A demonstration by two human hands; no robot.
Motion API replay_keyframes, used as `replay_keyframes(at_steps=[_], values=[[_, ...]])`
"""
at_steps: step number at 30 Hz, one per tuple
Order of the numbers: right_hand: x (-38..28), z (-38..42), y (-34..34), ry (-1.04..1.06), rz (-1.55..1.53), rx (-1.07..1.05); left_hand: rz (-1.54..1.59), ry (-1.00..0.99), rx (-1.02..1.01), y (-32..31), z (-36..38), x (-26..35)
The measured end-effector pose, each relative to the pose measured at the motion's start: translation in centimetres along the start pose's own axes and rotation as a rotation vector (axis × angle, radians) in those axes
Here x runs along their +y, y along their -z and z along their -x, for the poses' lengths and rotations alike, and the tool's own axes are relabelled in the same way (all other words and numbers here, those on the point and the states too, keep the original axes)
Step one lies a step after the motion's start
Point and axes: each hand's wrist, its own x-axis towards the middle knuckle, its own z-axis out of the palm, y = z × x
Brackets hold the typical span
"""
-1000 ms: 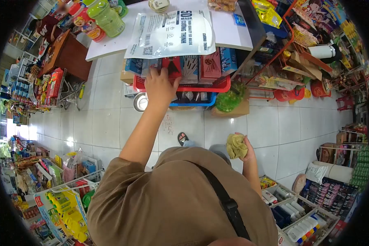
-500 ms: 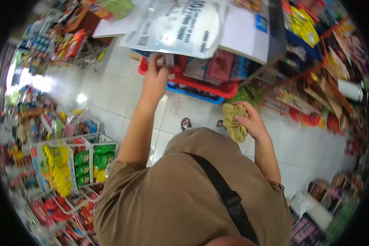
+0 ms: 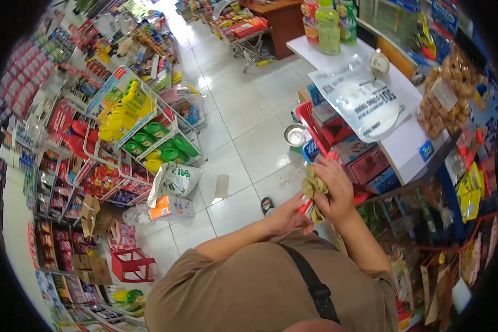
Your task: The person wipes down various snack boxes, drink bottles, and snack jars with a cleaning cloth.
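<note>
In front of my belly, my left hand (image 3: pixel 286 217) is closed on a small red-and-white pack (image 3: pixel 305 207), mostly covered by fingers and cloth. My right hand (image 3: pixel 335 187) grips a crumpled yellow-green cloth (image 3: pixel 314 185) and presses it against the pack. Just beyond my hands, a red basket (image 3: pixel 309 120) holds several boxes, among them a dark pink box (image 3: pixel 369 166). Part of a blue basket (image 3: pixel 311 150) shows below it. A printed plastic bag (image 3: pixel 365 105) hangs over the edge of the white tabletop (image 3: pixel 406 160) above these boxes.
Several bottles (image 3: pixel 328 30) and a bag of brown snacks (image 3: pixel 447 97) stand on the table. A metal bowl (image 3: pixel 296 135) sits beyond the baskets. To the left are a rack of yellow and green bottles (image 3: pixel 144 127), a white sack (image 3: pixel 177 178), an orange-and-white box (image 3: pixel 171 207) and a red stool (image 3: pixel 131 264).
My left hand has come back from the red basket, now with the small pack. My right hand has brought the cloth to it. The view has swung left.
</note>
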Motion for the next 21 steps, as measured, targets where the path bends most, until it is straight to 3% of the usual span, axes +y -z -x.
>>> replay_keyframes(at_steps=[4,6,8,11,13,14,17,21], values=[[1.6,-0.3,-1.1,-0.370,-0.183,0.073,-0.069,-0.005,-0.109,0.4,3.3,0.3],[-0.2,-0.6,-1.9,-0.111,-0.175,-0.063,-0.041,-0.035,-0.093,0.9,3.4,-0.4],[-2.3,-0.9,-2.4,0.071,-0.171,-0.144,0.084,-0.113,0.208,0.9,2.1,-1.7],[-4.2,-1.8,-2.2,0.175,-0.154,-0.138,-0.687,-0.410,0.092,2.7,2.2,-1.6],[-2.4,-2.1,-1.9,0.167,-0.123,-0.090,-0.326,-0.019,0.149,1.1,3.2,0.2],[-1.8,-2.3,-1.8,0.152,-0.101,-0.040,-0.183,-0.093,0.078,1.1,3.5,0.1],[0.3,-2.8,-1.4,0.038,-0.001,0.057,-0.326,-0.086,0.109,0.6,4.2,0.4],[-0.7,-2.7,-2.6,-0.153,0.057,0.122,-0.267,-0.023,0.058,1.6,5.4,0.7]])
